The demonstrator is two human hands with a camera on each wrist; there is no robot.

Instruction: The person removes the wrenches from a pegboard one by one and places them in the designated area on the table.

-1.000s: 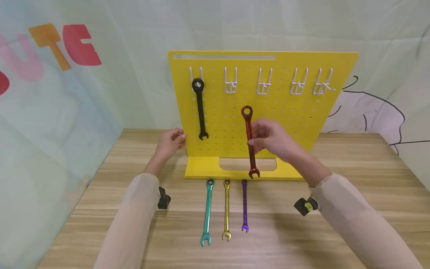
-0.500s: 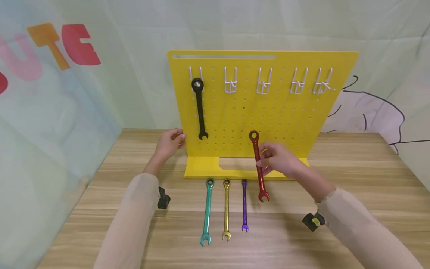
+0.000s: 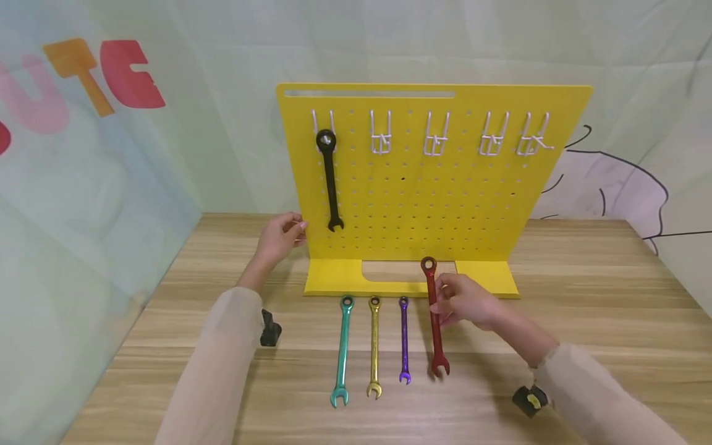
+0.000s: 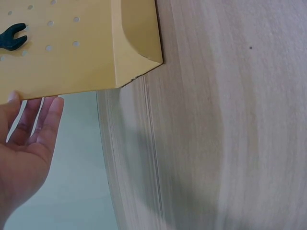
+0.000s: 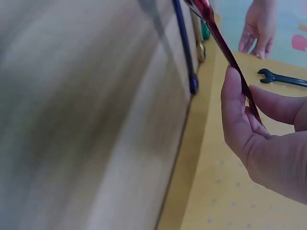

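Note:
My right hand (image 3: 464,303) pinches a red combination wrench (image 3: 436,330) by its shaft between thumb and fingers. The wrench stands nearly lengthwise, ring end up by the board's base, open end toward me, close over the table. In the right wrist view the thumb and fingers meet on the red wrench (image 5: 225,48). At the left edge of the yellow pegboard (image 3: 445,204), my left hand (image 3: 280,238) holds on with its thumb at the edge and the fingers partly behind. A black wrench (image 3: 331,185) hangs from the leftmost hook.
Left of the red wrench, a teal wrench (image 3: 343,352), a gold wrench (image 3: 375,349) and a purple wrench (image 3: 405,343) lie in a row on the wooden table (image 3: 222,383). Several white wire hooks (image 3: 436,139) line the board's upper part. A printed cloth hangs behind.
My right hand has brought the red wrench down from in front of the pegboard toward the table, slightly rightward, beside the purple wrench. The left hand stays at the board's edge.

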